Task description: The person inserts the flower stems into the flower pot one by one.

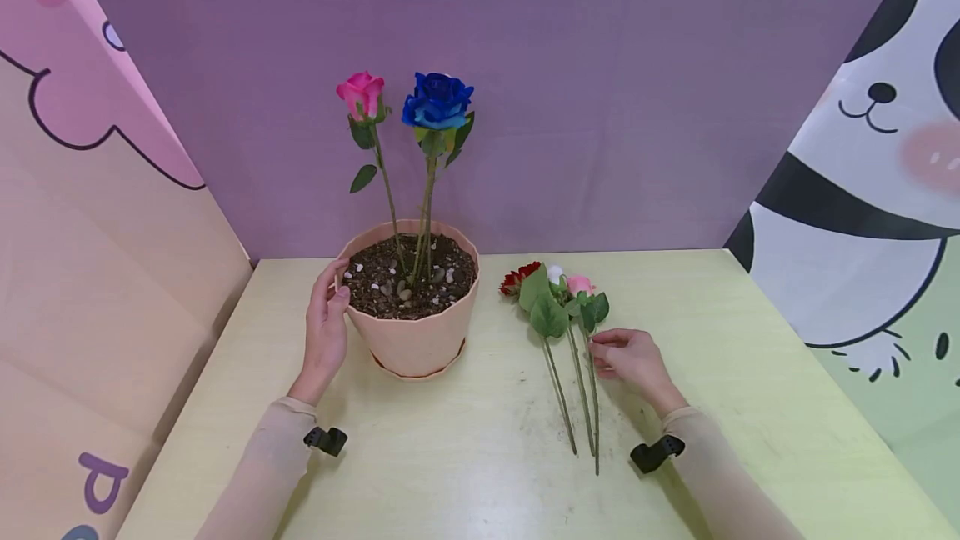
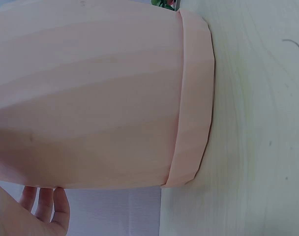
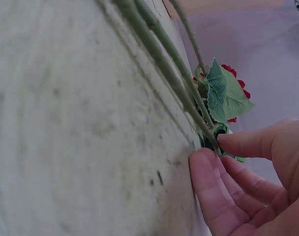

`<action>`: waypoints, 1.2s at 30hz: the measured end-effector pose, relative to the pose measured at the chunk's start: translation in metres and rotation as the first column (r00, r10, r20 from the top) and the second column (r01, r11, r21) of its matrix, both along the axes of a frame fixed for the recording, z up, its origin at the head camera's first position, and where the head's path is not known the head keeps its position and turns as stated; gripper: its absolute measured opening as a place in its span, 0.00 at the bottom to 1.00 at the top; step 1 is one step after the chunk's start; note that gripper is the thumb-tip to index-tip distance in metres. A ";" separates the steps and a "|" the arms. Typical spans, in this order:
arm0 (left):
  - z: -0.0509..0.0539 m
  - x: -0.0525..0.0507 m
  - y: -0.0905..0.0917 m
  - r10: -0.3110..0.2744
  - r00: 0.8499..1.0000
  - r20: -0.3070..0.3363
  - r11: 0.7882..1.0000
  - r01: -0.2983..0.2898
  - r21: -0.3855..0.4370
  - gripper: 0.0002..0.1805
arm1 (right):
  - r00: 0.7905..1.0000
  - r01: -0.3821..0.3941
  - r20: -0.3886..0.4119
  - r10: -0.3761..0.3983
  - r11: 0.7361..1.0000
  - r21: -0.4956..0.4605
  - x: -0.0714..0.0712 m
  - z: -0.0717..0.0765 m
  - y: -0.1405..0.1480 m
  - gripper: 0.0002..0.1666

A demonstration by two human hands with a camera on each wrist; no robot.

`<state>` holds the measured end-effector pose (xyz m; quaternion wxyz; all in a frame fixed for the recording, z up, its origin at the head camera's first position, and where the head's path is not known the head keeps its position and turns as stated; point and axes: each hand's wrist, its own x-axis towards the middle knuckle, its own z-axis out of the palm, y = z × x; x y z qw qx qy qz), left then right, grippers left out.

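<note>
A pink flowerpot (image 1: pixel 412 344) filled with dark soil holds a pink rose (image 1: pixel 362 97) and a blue rose (image 1: pixel 438 102), both upright. My left hand (image 1: pixel 326 338) rests on the pot's left side near the rim, fingers lightly bent; in the left wrist view its fingers touch the pot wall (image 2: pixel 90 98). To the right, my right hand (image 1: pixel 633 365) pinches the stem of the rightmost flower, a light pink rose (image 1: pixel 581 285), between thumb and fingers. In the right wrist view the pinched stem (image 3: pixel 216 143) shows at the fingertips. A red flower (image 1: pixel 517 279) and a white flower (image 1: pixel 555 274) lie beside it.
The pale wooden table (image 1: pixel 450 473) carries the pot on a saucer (image 1: pixel 420 375). Behind stands a purple backdrop (image 1: pixel 637 107); a pink cartoon panel (image 1: pixel 112 232) is at the left and a panda panel (image 1: pixel 847 273) at the right.
</note>
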<state>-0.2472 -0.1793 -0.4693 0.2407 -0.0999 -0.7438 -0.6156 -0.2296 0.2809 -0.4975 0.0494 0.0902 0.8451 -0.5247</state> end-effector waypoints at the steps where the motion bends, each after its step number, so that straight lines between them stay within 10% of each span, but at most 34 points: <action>1: 0.000 0.000 0.000 0.001 1.000 0.001 1.000 -0.001 0.001 0.27 | 1.000 -0.001 0.008 0.001 1.000 -0.001 0.000 -0.001 0.000 0.23; 36: 0.001 0.000 0.002 0.002 1.000 0.006 1.000 -0.002 -0.006 0.26 | 0.997 0.046 -0.059 -0.058 0.980 -0.192 -0.005 0.025 0.004 0.31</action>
